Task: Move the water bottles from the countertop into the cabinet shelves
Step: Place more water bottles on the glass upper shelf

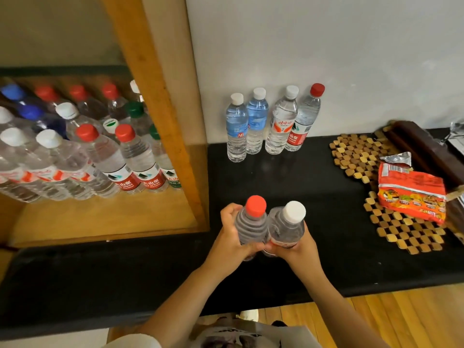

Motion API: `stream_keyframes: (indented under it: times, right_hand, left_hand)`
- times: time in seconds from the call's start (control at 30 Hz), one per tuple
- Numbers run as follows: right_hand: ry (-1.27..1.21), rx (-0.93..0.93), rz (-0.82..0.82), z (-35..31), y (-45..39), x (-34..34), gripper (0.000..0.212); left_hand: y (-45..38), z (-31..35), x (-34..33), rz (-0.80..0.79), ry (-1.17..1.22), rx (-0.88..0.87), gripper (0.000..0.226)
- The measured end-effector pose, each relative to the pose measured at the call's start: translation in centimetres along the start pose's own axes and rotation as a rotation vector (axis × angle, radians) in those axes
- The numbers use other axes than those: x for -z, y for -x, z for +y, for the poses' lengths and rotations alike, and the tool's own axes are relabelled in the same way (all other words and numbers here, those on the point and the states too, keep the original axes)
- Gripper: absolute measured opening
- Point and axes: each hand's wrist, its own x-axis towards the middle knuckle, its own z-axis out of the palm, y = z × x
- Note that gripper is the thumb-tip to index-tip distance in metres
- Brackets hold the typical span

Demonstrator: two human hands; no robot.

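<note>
While both hands sit low in the centre of the frame, your left hand (232, 234) is wrapped round the red-capped bottle (252, 222), fingers curled tight on its ribbed shoulder. Your right hand (300, 247) has a closed grip on the white-capped bottle (288, 226), thumb across the label. The two bottles are upright and pressed side by side, touching, above the black counter (288, 187).

Up against the wall in the upper middle, four more bottles stand in a row on the counter: two blue-labelled bottles (247, 126) with white caps, a white-capped one with an orange label (281, 124), and a red-capped one (305, 119) at the right end.

Over on the left, the cabinet shelf (105, 217) is already packed with bottles toward the back, with bare wood at its front edge. The wooden cabinet frame (160, 101) stands between your hands and that shelf. Far right, a red noodle packet (411, 189) lies on a woven wooden mat (356, 151).
</note>
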Motion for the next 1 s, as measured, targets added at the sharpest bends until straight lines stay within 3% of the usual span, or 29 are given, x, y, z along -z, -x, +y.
stream_keyframes:
  times: [0.2, 0.43, 0.7, 0.9, 1.0]
  right_hand:
    - [0.028, 0.018, -0.066, -2.7, 2.8, -2.4, 0.064]
    - [-0.295, 0.159, -0.117, -7.1, 6.3, -4.9, 0.067]
    - [-0.465, 0.413, -0.241, -17.8, 6.9, -7.3, 0.075]
    - [-0.534, 0.637, -0.246, -27.5, 6.8, -8.2, 0.076]
    - [-0.54, 0.747, -0.23, -32.7, 6.9, -8.1, 0.078]
  left_hand:
    - [4.1, 0.6, 3.9, -0.013, 0.064, -0.004, 0.084]
    - [8.5, 4.6, 11.0, 0.016, 0.228, -0.087, 0.073]
    - [11.0, 11.6, 19.4, 0.099, 0.417, -0.277, 0.073]
    - [11.5, 18.8, 25.9, 0.166, 0.326, -0.499, 0.06]
    - [11.4, 22.5, 29.1, 0.199, 0.25, -0.617, 0.066]
